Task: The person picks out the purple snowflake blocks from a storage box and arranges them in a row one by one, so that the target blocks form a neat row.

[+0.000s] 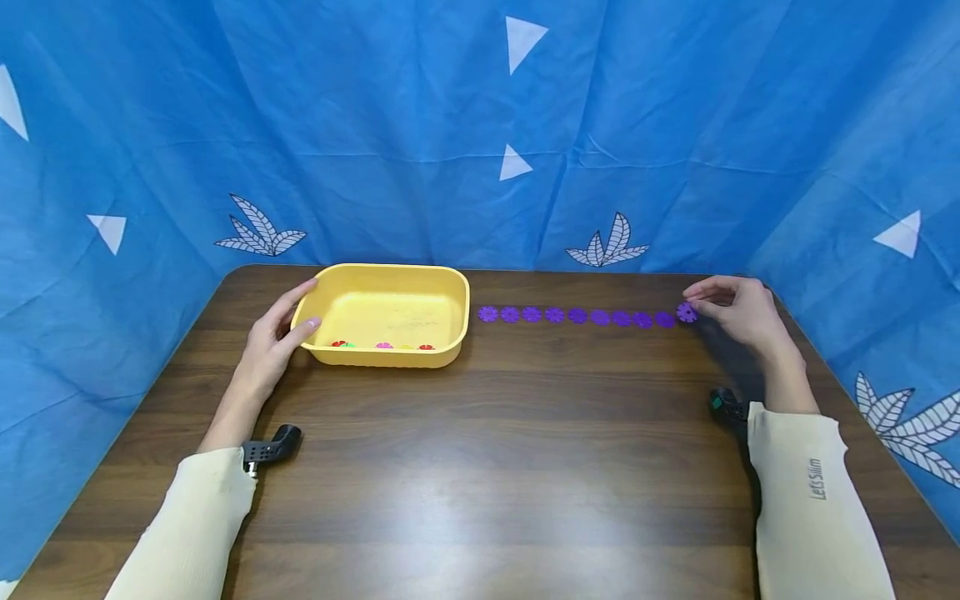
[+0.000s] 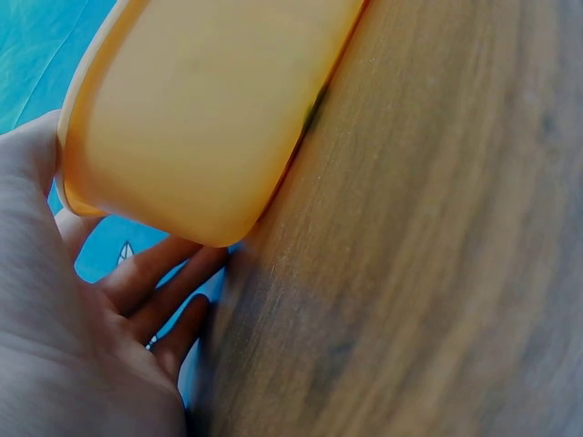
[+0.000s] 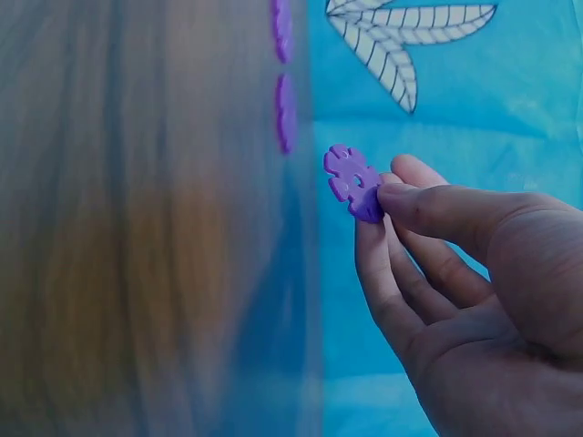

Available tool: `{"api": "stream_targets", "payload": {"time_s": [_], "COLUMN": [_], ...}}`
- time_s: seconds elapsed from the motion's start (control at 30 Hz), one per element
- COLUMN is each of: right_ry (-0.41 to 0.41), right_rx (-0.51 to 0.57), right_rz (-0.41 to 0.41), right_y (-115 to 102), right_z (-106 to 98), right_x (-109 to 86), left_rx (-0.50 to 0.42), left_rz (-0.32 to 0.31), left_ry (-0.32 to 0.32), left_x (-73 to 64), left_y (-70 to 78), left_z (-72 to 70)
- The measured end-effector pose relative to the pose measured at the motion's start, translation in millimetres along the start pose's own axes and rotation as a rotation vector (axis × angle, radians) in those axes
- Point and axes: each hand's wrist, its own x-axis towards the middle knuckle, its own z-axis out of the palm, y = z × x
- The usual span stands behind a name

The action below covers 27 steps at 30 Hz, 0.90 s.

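Observation:
At the right end of a row of purple snowflake discs (image 1: 554, 315), my right hand (image 1: 738, 312) pinches another purple snowflake disc (image 3: 353, 182) between thumb and fingers. The right wrist view has this disc tilted and apart from the tabletop. My left hand (image 1: 272, 337) holds the left end of a yellow plastic basin (image 1: 390, 358), its thumb over the rim and the other fingers along the outer wall. Near the front wall inside the basin lie several small discs, among them a red disc (image 1: 426, 347) and a pink disc (image 1: 384, 345). The basin's front wall partly hides them.
The wooden table (image 1: 510, 467) carries the basin at its back left and the purple row at its back right. A blue cloth (image 1: 420, 100) with white triangles and leaf drawings hangs behind and at both sides. Each wrist wears a small black camera (image 1: 273, 446).

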Motion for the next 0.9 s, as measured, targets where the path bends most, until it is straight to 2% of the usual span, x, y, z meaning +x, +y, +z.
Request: {"api": "stream_targets", "payload": {"time_s": [0.4, 0.63, 0.9], "right_ry": [0.03, 0.016, -0.008], "right_rx": [-0.074, -0.067, -0.045], "right_rz": [0.012, 0.035, 0.041], "right_y": [24.3, 24.0, 20.1], "right_z": [9.5, 10.2, 9.4], "right_x": [1.6, 0.5, -1.0], "left_rx": [0.023, 0.008, 0.007], "left_rz": [-0.009, 0.018, 0.015], "left_ry": [-0.003, 0.007, 0.006], "left_x": [1.7, 1.4, 1.5], "left_y": [-0.8, 0.0, -0.2], "left_z": [1.7, 1.5, 1.3]}}
